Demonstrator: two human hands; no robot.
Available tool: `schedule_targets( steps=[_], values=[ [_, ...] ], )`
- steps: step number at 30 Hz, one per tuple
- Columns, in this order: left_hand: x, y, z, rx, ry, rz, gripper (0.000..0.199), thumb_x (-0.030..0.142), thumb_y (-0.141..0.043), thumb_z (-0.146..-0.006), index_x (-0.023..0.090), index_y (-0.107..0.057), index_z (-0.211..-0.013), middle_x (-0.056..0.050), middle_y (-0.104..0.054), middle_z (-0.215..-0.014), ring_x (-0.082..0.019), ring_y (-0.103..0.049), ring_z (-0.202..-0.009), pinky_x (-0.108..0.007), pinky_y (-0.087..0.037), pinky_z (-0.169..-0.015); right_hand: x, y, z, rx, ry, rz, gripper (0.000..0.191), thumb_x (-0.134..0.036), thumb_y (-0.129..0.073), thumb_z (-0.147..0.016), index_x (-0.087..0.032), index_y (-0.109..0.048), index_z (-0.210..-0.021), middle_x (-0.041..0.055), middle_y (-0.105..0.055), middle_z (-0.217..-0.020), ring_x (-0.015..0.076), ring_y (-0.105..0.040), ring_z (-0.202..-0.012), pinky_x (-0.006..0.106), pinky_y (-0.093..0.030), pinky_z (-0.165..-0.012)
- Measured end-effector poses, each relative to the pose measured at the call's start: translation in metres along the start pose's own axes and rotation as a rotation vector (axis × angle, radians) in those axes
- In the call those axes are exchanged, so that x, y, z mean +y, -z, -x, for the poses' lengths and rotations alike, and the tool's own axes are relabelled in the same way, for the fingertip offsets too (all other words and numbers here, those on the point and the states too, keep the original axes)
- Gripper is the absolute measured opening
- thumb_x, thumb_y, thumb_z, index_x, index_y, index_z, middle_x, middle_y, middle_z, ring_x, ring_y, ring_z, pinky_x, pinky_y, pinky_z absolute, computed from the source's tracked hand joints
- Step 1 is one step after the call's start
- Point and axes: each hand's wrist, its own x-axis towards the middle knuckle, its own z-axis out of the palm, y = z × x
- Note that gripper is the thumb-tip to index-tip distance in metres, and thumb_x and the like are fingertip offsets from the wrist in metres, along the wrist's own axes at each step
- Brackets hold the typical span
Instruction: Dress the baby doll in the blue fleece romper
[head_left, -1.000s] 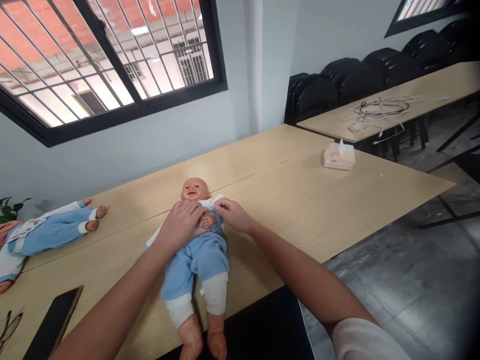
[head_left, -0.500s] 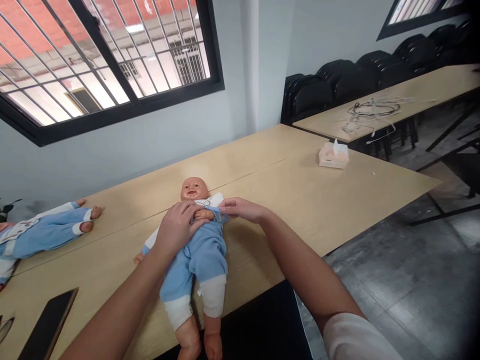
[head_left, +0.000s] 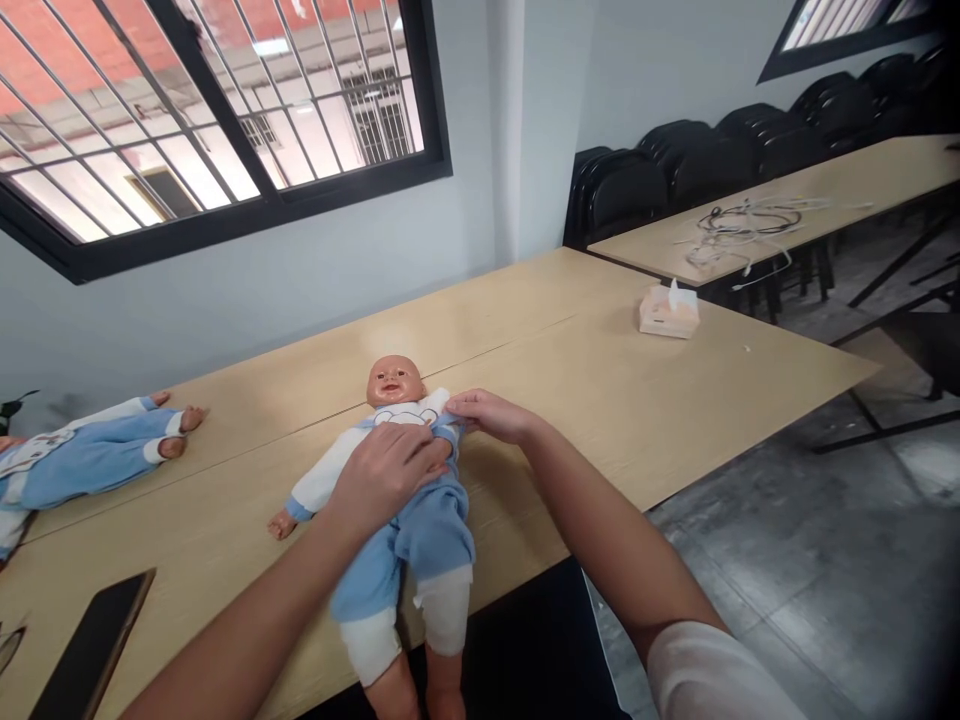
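Observation:
A baby doll (head_left: 435,530) in a white and light blue outfit lies on its back, legs toward me. My left hand (head_left: 394,465) rests across its belly, fingers closed around the doll's small hand, which is largely covered. At the doll's shoulder side, my right hand (head_left: 487,412) pinches the blue cuff of the sleeve (head_left: 450,425) with thumb and fingertips. The doll's other arm (head_left: 326,475) stretches out to the left, sleeve down to the wrist. A bear-like print shows in part on the chest.
A second doll (head_left: 90,460) in similar clothes lies at the left. Nearer me are a dark phone (head_left: 94,640) and part of some glasses (head_left: 9,645). A tissue box (head_left: 669,311) stands on the table (head_left: 585,400); cables (head_left: 742,230) lie on another table.
My left hand has slid right and down across the belly, uncovering more of the chest print and the doll's outstretched arm. The doll has shifted slightly right. My right hand keeps its pinch.

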Motion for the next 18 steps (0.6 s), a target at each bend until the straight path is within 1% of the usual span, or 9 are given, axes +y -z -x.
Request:
schedule_targets(
  steps=[2, 5, 9, 10, 11, 13, 15, 16, 18],
  values=[
    [0.005, -0.003, -0.001, 0.012, -0.013, 0.006, 0.011, 0.026, -0.063, -0.101, 0.019, -0.067, -0.108, -0.007, -0.074, -0.102, -0.022, -0.07, -0.091, -0.037, -0.053, -0.077, 0.0, 0.0, 0.0, 0.004, -0.02, 0.029, 0.046, -0.059, -0.081, -0.077, -0.015, -0.066, -0.08, -0.0015, -0.056, -0.072, 0.0111, -0.043, -0.065, 0.025, -0.032, -0.062],
    [0.01, -0.006, -0.001, -0.012, -0.014, 0.017, 0.011, 0.022, -0.06, -0.102, 0.019, -0.066, -0.109, -0.007, -0.074, -0.102, -0.022, -0.071, -0.094, -0.037, -0.057, -0.08, 0.001, -0.002, -0.003, 0.045, 0.002, 0.027, 0.046, -0.06, -0.079, -0.077, -0.017, -0.063, -0.077, -0.0028, -0.054, -0.07, 0.0105, -0.041, -0.063, 0.025, -0.031, -0.059],
    [0.016, -0.011, -0.006, -0.021, -0.016, 0.021, 0.012, 0.02, -0.057, -0.102, 0.022, -0.067, -0.109, -0.005, -0.073, -0.103, -0.021, -0.071, -0.1, -0.041, -0.058, -0.096, 0.008, -0.012, -0.012, 0.186, 0.045, 0.0, 0.048, -0.062, -0.075, -0.079, -0.019, -0.057, -0.072, -0.0055, -0.046, -0.063, 0.0093, -0.032, -0.056, 0.025, -0.024, -0.053],
    [0.018, -0.012, -0.008, -0.023, -0.015, 0.015, 0.011, 0.02, -0.057, -0.102, 0.022, -0.067, -0.108, -0.005, -0.072, -0.101, -0.021, -0.071, -0.099, -0.041, -0.058, -0.097, 0.01, -0.015, -0.014, 0.23, 0.053, -0.001, 0.048, -0.062, -0.074, -0.079, -0.019, -0.056, -0.071, -0.006, -0.045, -0.062, 0.0092, -0.031, -0.056, 0.025, -0.024, -0.052],
    [0.02, -0.013, -0.012, -0.033, -0.005, 0.007, 0.011, 0.021, -0.056, -0.102, 0.021, -0.066, -0.106, -0.005, -0.072, -0.099, -0.021, -0.071, -0.096, -0.041, -0.059, -0.095, 0.012, -0.018, -0.016, 0.274, 0.058, 0.0, 0.047, -0.062, -0.073, -0.08, -0.019, -0.055, -0.071, -0.0061, -0.045, -0.061, 0.0093, -0.032, -0.056, 0.025, -0.024, -0.052],
    [0.025, -0.016, -0.019, -0.063, 0.031, -0.011, 0.012, 0.023, -0.055, -0.104, 0.019, -0.066, -0.103, -0.005, -0.071, -0.096, -0.02, -0.071, -0.089, -0.036, -0.06, -0.081, 0.017, -0.021, -0.02, 0.351, 0.067, 0.003, 0.046, -0.062, -0.072, -0.08, -0.019, -0.055, -0.071, -0.0055, -0.048, -0.062, 0.01, -0.036, -0.058, 0.025, -0.028, -0.054],
    [0.029, -0.018, -0.024, -0.083, 0.042, -0.02, 0.014, 0.021, -0.052, -0.105, 0.018, -0.065, -0.101, -0.005, -0.07, -0.095, -0.018, -0.07, -0.085, -0.031, -0.056, -0.068, 0.021, -0.023, -0.022, 0.399, 0.07, -0.008, 0.046, -0.062, -0.072, -0.08, -0.019, -0.056, -0.073, -0.0045, -0.051, -0.065, 0.0108, -0.04, -0.061, 0.025, -0.032, -0.057],
    [0.03, -0.017, -0.026, -0.086, 0.033, -0.018, 0.015, 0.02, -0.051, -0.105, 0.018, -0.065, -0.101, -0.005, -0.07, -0.095, -0.018, -0.07, -0.085, -0.03, -0.054, -0.065, 0.023, -0.022, -0.023, 0.413, 0.068, -0.019, 0.046, -0.062, -0.072, -0.08, -0.019, -0.056, -0.073, -0.0043, -0.052, -0.066, 0.011, -0.041, -0.062, 0.025, -0.033, -0.057],
    [0.031, -0.014, -0.025, -0.093, -0.007, 0.012, 0.015, 0.018, -0.049, -0.105, 0.018, -0.065, -0.103, -0.005, -0.07, -0.095, -0.017, -0.07, -0.086, -0.028, -0.054, -0.065, 0.025, -0.019, -0.025, 0.415, 0.058, -0.042, 0.047, -0.062, -0.073, -0.08, -0.018, -0.056, -0.075, -0.0044, -0.052, -0.066, 0.0107, -0.042, -0.061, 0.025, -0.033, -0.057]
  ],
)
